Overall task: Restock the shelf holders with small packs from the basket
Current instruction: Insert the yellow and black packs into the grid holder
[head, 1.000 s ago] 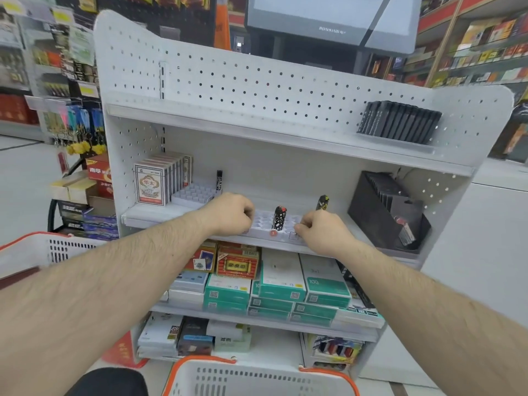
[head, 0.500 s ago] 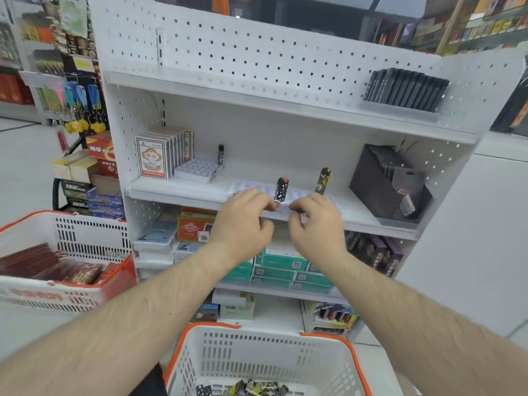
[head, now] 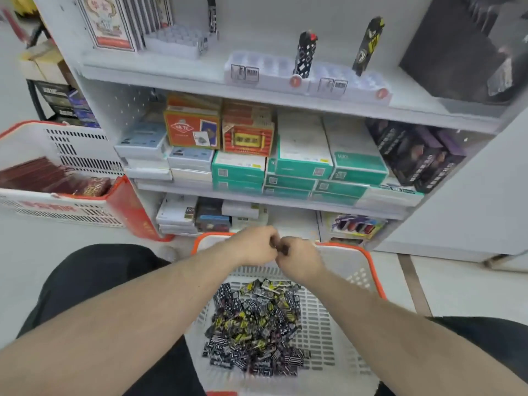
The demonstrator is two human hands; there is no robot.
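Both hands are held together above the far end of the basket (head: 354, 261), knuckles touching. The left hand (head: 253, 247) and the right hand (head: 300, 260) are curled, and a small dark item (head: 281, 248) is seen between their fingertips; whether it is pinched by one hand or both cannot be told, owing to blur. The small packs (head: 254, 324) are heaped in the bottom of the white, orange-rimmed basket, below the forearms. On the upper shelf (head: 171, 67) two clear holders (head: 265, 71) are set side by side at the front edge. One checked pack (head: 305, 54) is stood upright in the left holder and one yellow-and-black pack (head: 368, 44) in the right holder. A second basket (head: 65, 167) is placed at the left of the shelving.
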